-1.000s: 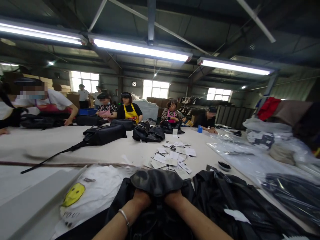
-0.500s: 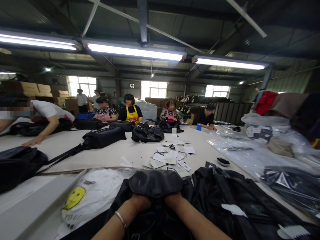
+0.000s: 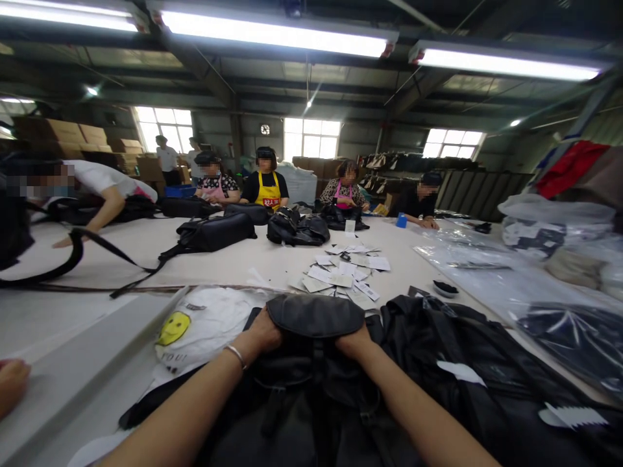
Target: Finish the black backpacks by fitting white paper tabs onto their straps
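Observation:
A black leather-look backpack (image 3: 302, 402) lies in front of me, its rounded top flap (image 3: 316, 316) at the far end. My left hand (image 3: 263, 334), below a silver bangle (image 3: 237, 355), grips the bag at the left edge of the flap. On the opposite edge my right hand (image 3: 354, 340) holds it the same way. Both hands are closed, with most of their fingers hidden beneath the flap and in the dark folds. To the right, touching or very close, lies another black bag (image 3: 467, 350) with white tags.
Paper tags (image 3: 341, 275) are heaped beyond the flap. A white bag with a yellow smiley (image 3: 204, 324) lies left. Clear plastic bags (image 3: 467, 272) cover the right side. More black bags (image 3: 214, 231) and several co-workers line the far side. Another person's hand (image 3: 13, 386) shows far left.
My hands have come out from under the flap to its two side edges. My view tilts lower. At left, a black bag has been lifted, its strap looping, and another person's hand has appeared.

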Action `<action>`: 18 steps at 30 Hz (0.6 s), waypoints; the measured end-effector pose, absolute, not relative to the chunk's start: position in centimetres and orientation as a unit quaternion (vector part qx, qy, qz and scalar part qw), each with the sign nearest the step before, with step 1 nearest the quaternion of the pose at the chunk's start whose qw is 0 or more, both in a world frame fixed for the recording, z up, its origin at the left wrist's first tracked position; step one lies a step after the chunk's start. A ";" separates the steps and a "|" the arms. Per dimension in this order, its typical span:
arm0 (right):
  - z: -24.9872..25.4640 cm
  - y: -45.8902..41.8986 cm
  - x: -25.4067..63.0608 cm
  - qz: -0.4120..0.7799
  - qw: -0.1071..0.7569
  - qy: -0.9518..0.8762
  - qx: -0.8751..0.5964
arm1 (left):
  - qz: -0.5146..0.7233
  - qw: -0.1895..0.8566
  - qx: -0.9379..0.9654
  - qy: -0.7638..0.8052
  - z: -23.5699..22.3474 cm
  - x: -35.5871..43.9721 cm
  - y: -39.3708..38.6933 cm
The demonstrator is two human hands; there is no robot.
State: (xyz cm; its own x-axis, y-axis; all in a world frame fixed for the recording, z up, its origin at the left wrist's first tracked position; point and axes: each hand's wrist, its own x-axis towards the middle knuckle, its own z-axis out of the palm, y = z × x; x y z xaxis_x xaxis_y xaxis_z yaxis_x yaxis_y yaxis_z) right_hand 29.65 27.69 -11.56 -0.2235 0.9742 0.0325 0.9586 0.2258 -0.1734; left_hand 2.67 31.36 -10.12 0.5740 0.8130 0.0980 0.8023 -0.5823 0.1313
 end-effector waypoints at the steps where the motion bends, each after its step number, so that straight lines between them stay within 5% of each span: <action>1: -11.7 27.8 30.0 0.062 0.057 -0.774 -0.627 | 0.066 0.037 0.882 0.465 -10.0 1.7 31.4; 8: -11.2 27.3 30.9 0.105 0.004 -0.762 -0.639 | 0.034 0.059 0.849 0.524 -9.5 0.0 31.0; 14: -7.9 24.0 32.3 0.153 -0.010 -0.753 -0.640 | 0.033 0.096 0.849 0.519 -4.8 -1.1 28.4; 18: -4.0 20.6 33.9 0.240 0.001 -0.786 -0.570 | 0.060 0.219 0.853 0.471 -0.7 -2.6 23.1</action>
